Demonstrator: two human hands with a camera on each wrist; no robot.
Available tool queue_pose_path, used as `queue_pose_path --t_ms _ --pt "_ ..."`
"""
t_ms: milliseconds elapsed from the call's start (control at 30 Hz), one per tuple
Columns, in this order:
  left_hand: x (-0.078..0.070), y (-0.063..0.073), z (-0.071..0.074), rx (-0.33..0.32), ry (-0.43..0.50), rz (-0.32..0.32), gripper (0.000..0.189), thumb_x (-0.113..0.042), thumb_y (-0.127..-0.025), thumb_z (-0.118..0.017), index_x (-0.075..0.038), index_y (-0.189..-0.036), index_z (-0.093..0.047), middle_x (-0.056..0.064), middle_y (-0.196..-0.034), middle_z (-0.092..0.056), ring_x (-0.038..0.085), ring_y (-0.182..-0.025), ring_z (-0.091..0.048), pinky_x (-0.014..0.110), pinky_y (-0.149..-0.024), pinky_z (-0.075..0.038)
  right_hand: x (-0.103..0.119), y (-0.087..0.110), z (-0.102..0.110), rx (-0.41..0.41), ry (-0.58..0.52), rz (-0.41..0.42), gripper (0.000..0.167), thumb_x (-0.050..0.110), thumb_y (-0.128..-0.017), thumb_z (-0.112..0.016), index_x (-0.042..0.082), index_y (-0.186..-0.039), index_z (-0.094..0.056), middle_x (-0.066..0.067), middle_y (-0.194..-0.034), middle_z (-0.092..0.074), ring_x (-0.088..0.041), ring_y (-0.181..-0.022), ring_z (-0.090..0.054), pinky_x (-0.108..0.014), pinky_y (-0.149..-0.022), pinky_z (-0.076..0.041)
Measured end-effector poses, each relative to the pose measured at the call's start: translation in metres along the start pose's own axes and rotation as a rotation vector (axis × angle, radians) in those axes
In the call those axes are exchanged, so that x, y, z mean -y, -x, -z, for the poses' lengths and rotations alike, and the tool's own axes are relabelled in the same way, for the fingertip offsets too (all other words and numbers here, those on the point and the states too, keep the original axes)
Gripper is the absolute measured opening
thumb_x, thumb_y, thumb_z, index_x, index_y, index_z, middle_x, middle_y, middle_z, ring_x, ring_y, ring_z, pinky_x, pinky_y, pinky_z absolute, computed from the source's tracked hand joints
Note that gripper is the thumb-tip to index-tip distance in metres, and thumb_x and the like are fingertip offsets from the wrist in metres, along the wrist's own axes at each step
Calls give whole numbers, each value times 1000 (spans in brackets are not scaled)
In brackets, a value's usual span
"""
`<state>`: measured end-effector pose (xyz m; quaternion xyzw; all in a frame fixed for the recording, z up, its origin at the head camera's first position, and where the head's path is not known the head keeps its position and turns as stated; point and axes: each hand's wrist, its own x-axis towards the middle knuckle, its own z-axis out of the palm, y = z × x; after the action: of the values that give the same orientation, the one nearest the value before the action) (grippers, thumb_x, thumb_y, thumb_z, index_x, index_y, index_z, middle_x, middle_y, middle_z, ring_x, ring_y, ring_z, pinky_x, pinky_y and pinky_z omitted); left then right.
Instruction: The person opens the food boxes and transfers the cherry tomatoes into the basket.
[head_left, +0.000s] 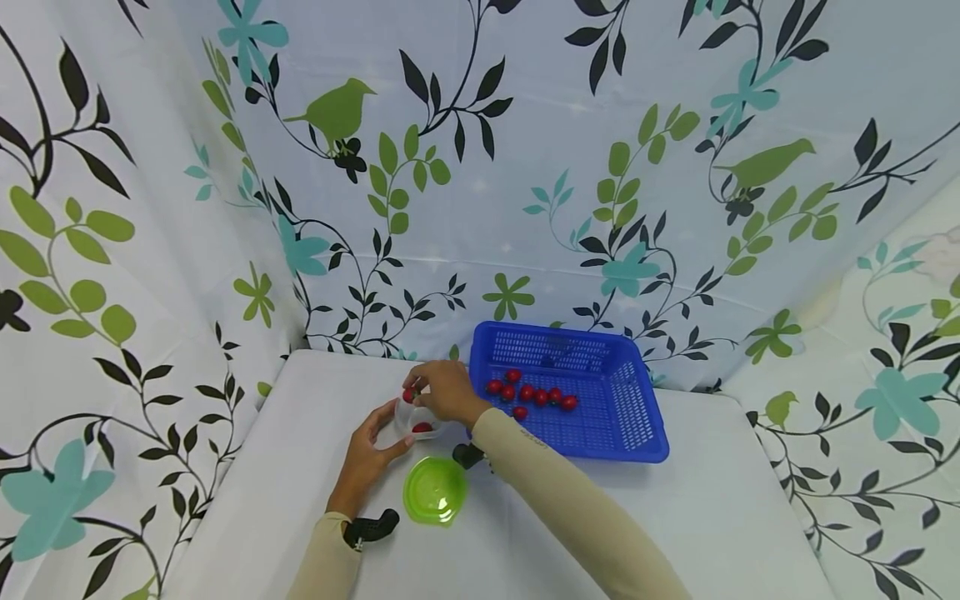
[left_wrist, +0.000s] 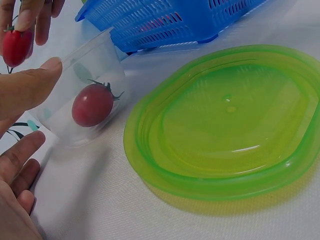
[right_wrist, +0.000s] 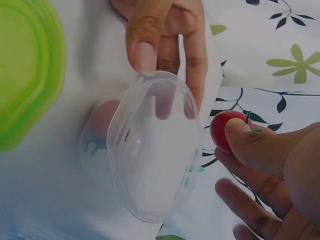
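My left hand (head_left: 366, 457) grips a clear plastic container (right_wrist: 150, 145), its thumb at the rim and its fingers round the far side. One red cherry tomato (left_wrist: 93, 105) with a green stem lies inside, seen through the wall. Above the container's mouth, my right hand (head_left: 448, 392) pinches a second cherry tomato (right_wrist: 225, 129) between thumb and fingers. In the left wrist view this held tomato (left_wrist: 17, 47) hangs at the upper left, apart from the container. A green translucent lid (head_left: 435, 493) lies on the table close to the container.
A blue perforated basket (head_left: 622, 446) stands right of the hands, with several cherry tomatoes (head_left: 542, 397) grouped toward its left side. White cloth covers the table (head_left: 720, 517). A patterned curtain (head_left: 525, 167) with leaves and birds hangs behind and at both sides.
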<state>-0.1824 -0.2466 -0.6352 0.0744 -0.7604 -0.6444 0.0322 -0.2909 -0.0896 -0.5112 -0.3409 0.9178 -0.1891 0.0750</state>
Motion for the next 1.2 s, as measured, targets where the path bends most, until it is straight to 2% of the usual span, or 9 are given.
queue_pose_path --t_ms 167,400,633,800,1000,1200 --pt "1 -1 0 -5 6 -8 79 -23 -92 -85 -20 -160 -45 8 -166 -48 31 -159 -36 62 -134 -16 -2 4 5 -7 -149 1 28 10 -93 -81 19 -120 -78 2 -114 -80 -20 -115 -72 -37 -107 -56" --pt "-2 2 -1 4 6 -1 78 -25 -93 -84 -22 -160 -45 7 -168 -46 31 -161 -33 62 -135 -15 -9 10 11 -27 -213 -25 31 10 -96 -79 18 -126 -77 2 -120 -80 -18 -118 -71 -39 -111 -56" --pt "-2 1 -2 -4 -30 8 78 -25 -93 -84 -21 -161 -44 8 -168 -45 32 -162 -32 62 -135 -15 -21 21 22 -96 -280 -30 31 10 -97 -78 20 -126 -77 3 -120 -80 -19 -119 -72 -36 -105 -60" --pt "0 -2 -1 -8 -59 6 79 -26 -93 -84 -22 -161 -44 7 -169 -44 32 -162 -31 61 -135 -16 -31 27 29 -129 -298 -54 31 10 -97 -77 21 -126 -77 3 -118 -79 -22 -119 -72 -40 -104 -61" --pt "1 -2 -1 -12 -77 20 81 -27 -93 -85 -24 -162 -43 6 -170 -42 31 -162 -31 59 -135 -17 -42 33 37 -142 -335 -115 30 11 -99 -75 22 -127 -77 2 -124 -78 -25 -124 -70 -43 -104 -61" --pt "1 -3 -2 -10 -76 27 81 -27 -93 -85 -25 -162 -43 6 -171 -41 31 -163 -31 58 -135 -16 -57 42 45 -171 -386 -111 30 9 -99 -74 19 -128 -76 -1 -127 -78 -27 -126 -70 -50 -110 -58"
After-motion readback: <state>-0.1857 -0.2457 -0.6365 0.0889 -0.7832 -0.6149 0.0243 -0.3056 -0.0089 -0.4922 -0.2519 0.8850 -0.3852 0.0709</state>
